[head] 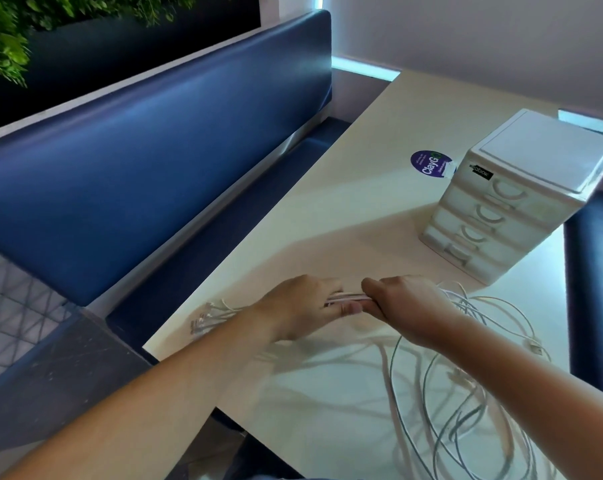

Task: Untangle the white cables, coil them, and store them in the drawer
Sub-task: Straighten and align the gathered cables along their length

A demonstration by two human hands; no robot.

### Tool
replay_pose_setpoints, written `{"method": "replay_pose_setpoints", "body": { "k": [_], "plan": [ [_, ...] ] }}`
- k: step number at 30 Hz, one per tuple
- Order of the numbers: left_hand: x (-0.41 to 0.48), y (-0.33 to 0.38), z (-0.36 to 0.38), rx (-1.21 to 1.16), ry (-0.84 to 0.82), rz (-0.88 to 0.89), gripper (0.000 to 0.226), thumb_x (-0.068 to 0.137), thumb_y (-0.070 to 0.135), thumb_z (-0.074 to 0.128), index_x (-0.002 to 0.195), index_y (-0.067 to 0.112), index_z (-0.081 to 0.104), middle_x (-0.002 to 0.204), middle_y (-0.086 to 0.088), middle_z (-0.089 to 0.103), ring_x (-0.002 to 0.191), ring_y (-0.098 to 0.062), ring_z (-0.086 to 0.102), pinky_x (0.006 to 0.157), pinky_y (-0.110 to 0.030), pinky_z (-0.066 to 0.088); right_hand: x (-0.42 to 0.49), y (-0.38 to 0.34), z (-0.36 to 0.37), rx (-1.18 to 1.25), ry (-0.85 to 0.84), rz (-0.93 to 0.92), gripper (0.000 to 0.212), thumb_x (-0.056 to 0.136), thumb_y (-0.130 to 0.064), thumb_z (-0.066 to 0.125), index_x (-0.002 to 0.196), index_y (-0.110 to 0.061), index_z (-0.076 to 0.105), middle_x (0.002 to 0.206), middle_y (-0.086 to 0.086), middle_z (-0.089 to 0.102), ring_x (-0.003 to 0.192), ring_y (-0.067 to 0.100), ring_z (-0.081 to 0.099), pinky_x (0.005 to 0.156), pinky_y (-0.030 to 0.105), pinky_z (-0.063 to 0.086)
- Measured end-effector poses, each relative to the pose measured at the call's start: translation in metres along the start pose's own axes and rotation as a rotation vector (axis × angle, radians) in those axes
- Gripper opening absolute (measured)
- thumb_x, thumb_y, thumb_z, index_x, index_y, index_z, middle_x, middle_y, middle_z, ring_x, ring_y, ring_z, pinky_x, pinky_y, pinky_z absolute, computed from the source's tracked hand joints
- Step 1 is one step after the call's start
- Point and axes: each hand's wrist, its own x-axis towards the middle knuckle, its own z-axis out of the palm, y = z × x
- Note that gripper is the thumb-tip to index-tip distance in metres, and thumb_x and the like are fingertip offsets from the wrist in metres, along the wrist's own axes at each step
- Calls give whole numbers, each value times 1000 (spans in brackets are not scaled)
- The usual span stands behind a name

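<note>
Tabletop (pixel 362 174): hands (pixel 303 308) (pixel 409 306) hold cables (pixel 348 298)

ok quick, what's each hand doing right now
left hand: closed, gripping the bundled white cables
right hand: closed, gripping the same bundle

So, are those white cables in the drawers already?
No, the white cables lie in loose loops on the table beside the drawer unit.

A booth-style seating nook, likely a canteen or office break area. A blue padded bench (pixel 154 161) runs along a cream laminate worktop (pixel 362 216), with another blue seat (pixel 594 271) opposite. Leafy wall greenery (pixel 5 46) hangs above. A round "ClayGo" sticker (pixel 431 164) lies beside a white plastic drawer unit (pixel 522 195).
</note>
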Motion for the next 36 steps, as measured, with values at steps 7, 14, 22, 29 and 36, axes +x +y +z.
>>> {"method": "replay_pose_setpoints", "body": {
  "k": [7, 14, 22, 29, 36],
  "plan": [
    [-5, -14, -33, 103, 158, 13, 43, 99, 52, 41, 65, 25, 37, 60, 6, 44, 56, -9, 41, 51, -27, 25, 3, 10, -11, -12, 14, 96, 35, 97, -55, 28, 98, -22, 40, 86, 2, 62, 77, 34, 60, 54, 34, 33],
    [-11, -35, -59, 161, 255, -46, 51, 93, 65, 36, 69, 20, 41, 60, 1, 49, 59, -21, 45, 51, -34, 31, 0, 22, -18, 18, 27, 133, 49, 85, -67, 14, 87, -23, 36, 73, 1, 54, 65, 31, 53, 52, 34, 36],
    [-16, -48, -67, 183, 307, -58, 58, 90, 70, 31, 68, 17, 38, 59, -5, 48, 57, -28, 45, 50, -37, 31, -5, 26, -28, 166, 6, 137, 48, 90, -60, 24, 93, -22, 53, 67, -1, 54, 64, 27, 52, 58, 39, 43],
    [-14, -45, -66, 181, 284, -41, 59, 89, 70, 29, 69, 16, 41, 57, -1, 45, 53, -19, 38, 50, -34, 28, -10, 27, -31, 118, 45, 175, 35, 93, -53, 25, 79, -24, 38, 58, -5, 40, 56, 25, 43, 52, 34, 32],
    [-19, -56, -70, 155, 276, -86, 62, 91, 69, 33, 70, 12, 41, 58, -3, 45, 54, -19, 36, 51, -34, 28, -16, 43, -19, 263, -25, 286, 28, 97, -44, 40, 80, -22, 44, 60, -2, 47, 60, 27, 51, 58, 38, 39]
  ]
}}
